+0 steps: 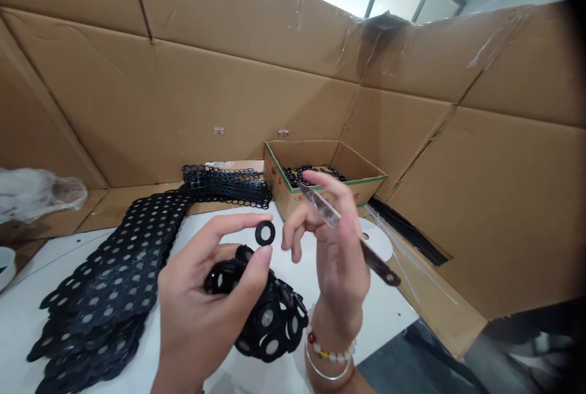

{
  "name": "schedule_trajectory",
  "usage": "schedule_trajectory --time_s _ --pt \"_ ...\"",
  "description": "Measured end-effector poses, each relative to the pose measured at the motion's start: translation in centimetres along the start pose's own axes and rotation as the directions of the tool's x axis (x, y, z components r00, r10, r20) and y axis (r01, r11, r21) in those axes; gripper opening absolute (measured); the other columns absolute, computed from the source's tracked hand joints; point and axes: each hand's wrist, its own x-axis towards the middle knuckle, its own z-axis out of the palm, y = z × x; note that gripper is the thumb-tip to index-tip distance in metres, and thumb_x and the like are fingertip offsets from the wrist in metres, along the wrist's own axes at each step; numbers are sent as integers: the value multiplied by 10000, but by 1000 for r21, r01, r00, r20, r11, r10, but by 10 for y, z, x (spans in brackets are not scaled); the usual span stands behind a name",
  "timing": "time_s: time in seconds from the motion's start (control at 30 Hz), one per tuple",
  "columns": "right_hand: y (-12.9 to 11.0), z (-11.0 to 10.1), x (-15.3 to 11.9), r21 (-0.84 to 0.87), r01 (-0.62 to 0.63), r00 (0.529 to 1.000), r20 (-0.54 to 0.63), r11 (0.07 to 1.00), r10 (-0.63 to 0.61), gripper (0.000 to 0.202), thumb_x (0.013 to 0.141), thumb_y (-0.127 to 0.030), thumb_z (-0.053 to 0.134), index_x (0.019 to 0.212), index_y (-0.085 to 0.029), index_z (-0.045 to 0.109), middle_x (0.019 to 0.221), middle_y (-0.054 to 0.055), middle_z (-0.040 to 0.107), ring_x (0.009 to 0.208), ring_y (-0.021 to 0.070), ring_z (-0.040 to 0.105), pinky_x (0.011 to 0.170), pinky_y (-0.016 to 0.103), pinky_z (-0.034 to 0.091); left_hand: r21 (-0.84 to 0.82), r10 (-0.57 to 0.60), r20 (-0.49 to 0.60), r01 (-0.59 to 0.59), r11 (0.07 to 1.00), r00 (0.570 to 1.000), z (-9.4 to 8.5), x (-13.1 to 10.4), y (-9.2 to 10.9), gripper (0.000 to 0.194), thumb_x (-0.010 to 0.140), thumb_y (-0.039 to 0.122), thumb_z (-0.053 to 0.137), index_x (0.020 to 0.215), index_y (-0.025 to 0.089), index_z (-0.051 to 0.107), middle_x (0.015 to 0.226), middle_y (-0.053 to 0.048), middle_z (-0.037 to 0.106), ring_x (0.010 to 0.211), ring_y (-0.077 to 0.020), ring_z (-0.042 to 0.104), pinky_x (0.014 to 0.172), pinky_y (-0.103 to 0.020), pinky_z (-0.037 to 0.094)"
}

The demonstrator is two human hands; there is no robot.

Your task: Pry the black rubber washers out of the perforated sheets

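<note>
Between the thumb and index finger of my left hand (210,302) a small black ring (265,233) is pinched upright. A crumpled bunch of black ring mesh (270,324) with pale discs rests in that palm and hangs below it. To the right, my right hand (339,241) is raised, wrapped round a narrow metal blade (323,206) with a dark handle end, its tip pointing up and left. The fingers of this hand are partly curled, a short way from the ring. A beaded bracelet and a bangle circle the right wrist.
Black mesh sheets (123,260) are stacked at the left on the white table (201,223). Behind stands an open cardboard box (286,199) with black pieces. A white disc (378,238) lies right of my right hand. Cardboard walls (229,89) surround the table; a plastic bag (39,194) is far left.
</note>
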Motion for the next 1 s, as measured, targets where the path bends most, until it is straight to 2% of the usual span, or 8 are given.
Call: schedule_trajectory --time_s 0.1,0.2,0.37,0.47,0.67,0.9,1.0 --pt "1 -2 0 6 80 995 -56 997 -79 232 980 -414 392 1113 -263 507 693 -2 592 536 116 499 519 263 417 9 -12 -9 12 1000 1000 1 1 -1 115 764 267 686 877 277 705 514 95 593 359 -58 438 359 -152 327" --pt "-1 -2 -4 3 99 995 -27 995 -99 233 965 -462 435 1109 -288 490 720 -6 594 570 127 521 518 265 427 22 -13 -37 14 1000 999 2 2 0 121 753 250 695 869 284 708 563 92 614 411 -48 468 413 -138 356" --pt "3 -4 -11 33 109 990 83 993 -112 297 971 -481 454 1054 -254 627 623 -17 528 519 101 489 470 250 366 3 -28 -36 28 1000 999 2 2 -1 125 744 241 714 863 274 700 598 87 639 438 -54 500 425 -137 381" --pt "6 -5 -12 34 113 991 70 993 -115 322 986 -462 439 1018 -261 688 589 -19 507 502 91 459 461 245 339 16 -5 -18 5 1000 1000 0 3 -3 115 748 252 718 859 268 696 655 76 682 464 -69 555 434 -140 414" --pt "4 -5 -10 34 147 988 45 989 -148 306 972 -455 482 1012 -268 722 566 -20 494 492 86 449 456 241 337 67 64 -6 -63 996 998 0 5 -8 118 745 237 719 851 284 701 768 77 714 546 -60 598 438 -113 385" --pt "5 -9 -8 61 181 980 74 982 -186 309 961 -437 519 1012 -222 735 581 -19 517 505 76 480 479 231 363 14 25 35 -26 1000 999 -1 6 -8 112 748 242 709 845 298 709 654 81 674 413 -44 472 394 -118 346" --pt "7 -11 -7 84 223 969 87 971 -230 325 957 -434 529 1013 -188 734 586 -15 535 500 76 489 471 227 358 -34 -7 44 9 999 999 -1 5 -9 113 739 244 715 835 302 713 612 75 654 410 -56 480 381 -121 334"
